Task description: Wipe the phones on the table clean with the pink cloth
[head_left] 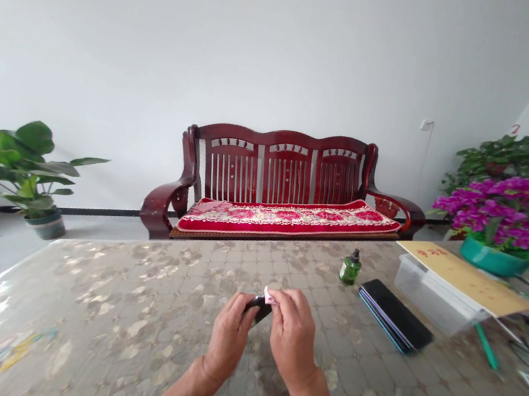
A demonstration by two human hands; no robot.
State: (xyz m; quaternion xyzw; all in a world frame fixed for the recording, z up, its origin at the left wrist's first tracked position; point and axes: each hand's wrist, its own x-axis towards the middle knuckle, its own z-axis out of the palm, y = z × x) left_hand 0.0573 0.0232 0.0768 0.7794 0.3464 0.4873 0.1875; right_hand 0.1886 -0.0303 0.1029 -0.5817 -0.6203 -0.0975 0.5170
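Nearer the person than the small green bottle [349,271], and to its left, both hands meet just above the table [148,314], whose cover carries a pattern of stones and tiles. The left hand [227,334] is curled nearly closed, thumb and fingers gripping a small black object [262,312], which juts out to the right with its far end tipped up. The right hand [292,338] pinches a pinkish-white piece [269,295] between thumb and fingertips, the other fingers folded in beside them. That piece sits at the upper end of the black object; whether the two are joined or only touching, I cannot tell.

Just right of the bottle and a little nearer the person lies a stack of flat, phone-like slabs [396,314], black on top and bluish along the edge. Farther right of the bottle stands a clear plastic box [423,297] with a tan paper folder [466,279] laid across it, and in front of the box is a green pen [487,347]. Beyond these, still to the bottle's right, purple flowers [517,206] fill a teal pot [492,258]. Far left of the bottle, towards the person, lie coloured bands [7,354], somewhat blurred. Behind the bottle, past the table, is a dark red wooden bench [284,139] with a red floral runner [286,215].
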